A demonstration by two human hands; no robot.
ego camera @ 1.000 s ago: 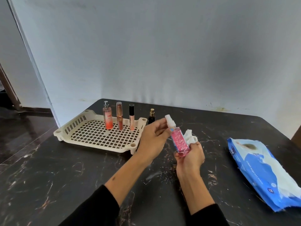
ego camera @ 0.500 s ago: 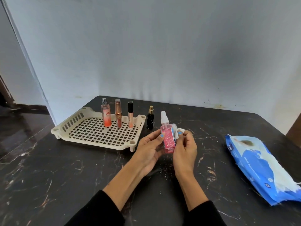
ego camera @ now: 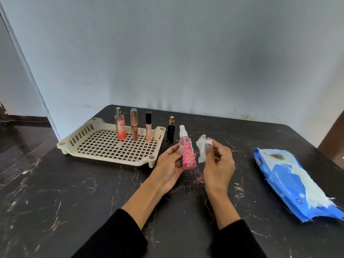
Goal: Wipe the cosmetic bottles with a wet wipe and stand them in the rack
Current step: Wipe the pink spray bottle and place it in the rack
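Note:
My left hand [ego camera: 170, 165] holds a pink glitter spray bottle [ego camera: 187, 151] upright above the table, thumb across its front. Just to its right, my right hand [ego camera: 218, 164] pinches a crumpled white wet wipe [ego camera: 202, 148], a small gap away from the bottle. A cream plastic rack [ego camera: 89, 144] sits at the left. Three items stand in its back row: an orange spray bottle [ego camera: 120, 127], a rose-gold tube [ego camera: 134, 125] and a black-capped lip gloss tube [ego camera: 148, 127]. A small black bottle with a gold cap [ego camera: 170, 132] stands on the table right of the rack.
A blue pack of wet wipes [ego camera: 290, 180] lies open at the right side of the dark marble table [ego camera: 74, 192]. A pale wall stands close behind the table. The floor drops away at the left.
My right hand has pulled the wipe off the pink bottle, to the right. The bottle has stayed in my left hand, lower and closer than a second ago.

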